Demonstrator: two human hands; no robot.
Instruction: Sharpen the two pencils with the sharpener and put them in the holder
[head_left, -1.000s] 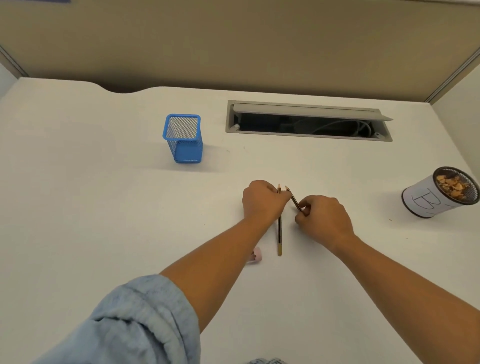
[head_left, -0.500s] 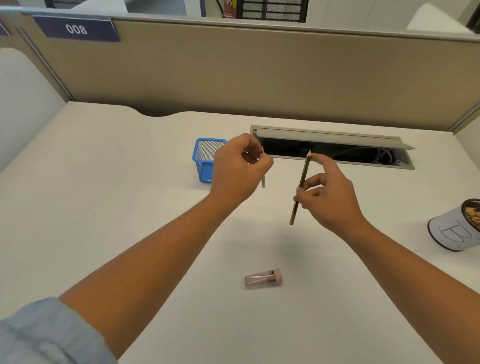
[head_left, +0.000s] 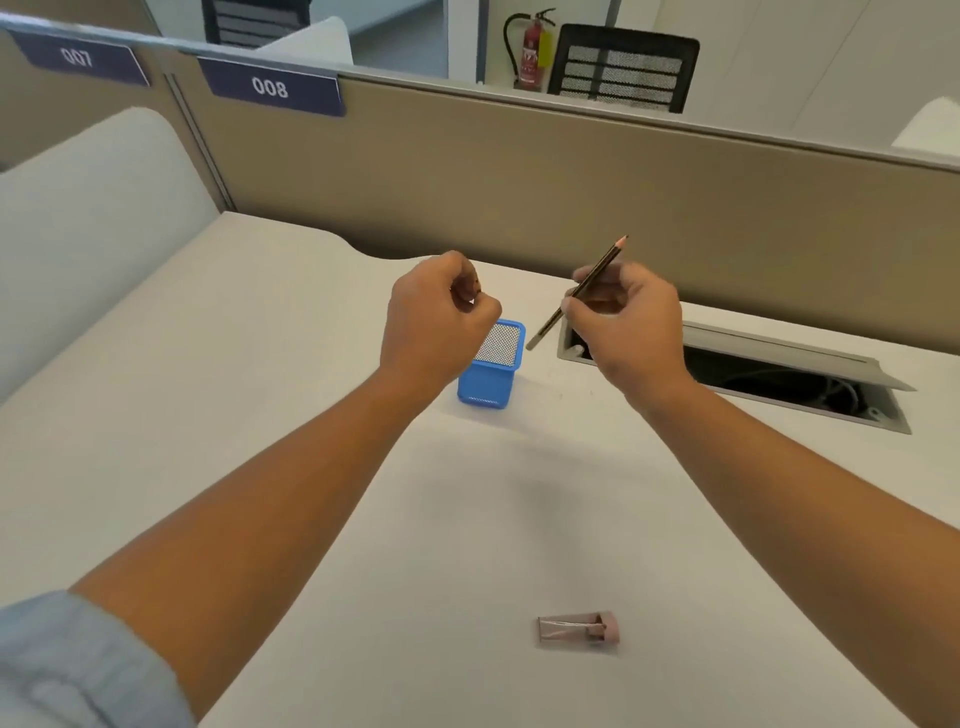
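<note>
The blue mesh holder stands on the white desk. My left hand is closed just above and in front of the holder's left rim. Only a small dark pencil tip shows between its fingers; the rest of that pencil is hidden. My right hand pinches the second pencil in the air to the right of the holder. This pencil is tilted, with its sharpened point up and right and its blunt end down near the holder's rim. The pink sharpener lies on the desk near me.
An open grey cable slot is set into the desk at the right, behind my right hand. A tan partition with the signs 007 and 008 closes the desk's far edge. Beyond it are a black chair and a fire extinguisher.
Both hands lifted a pencil each off the desk and moved away from me toward the blue holder. The sharpener stayed where it lay. My view has tilted upward.
</note>
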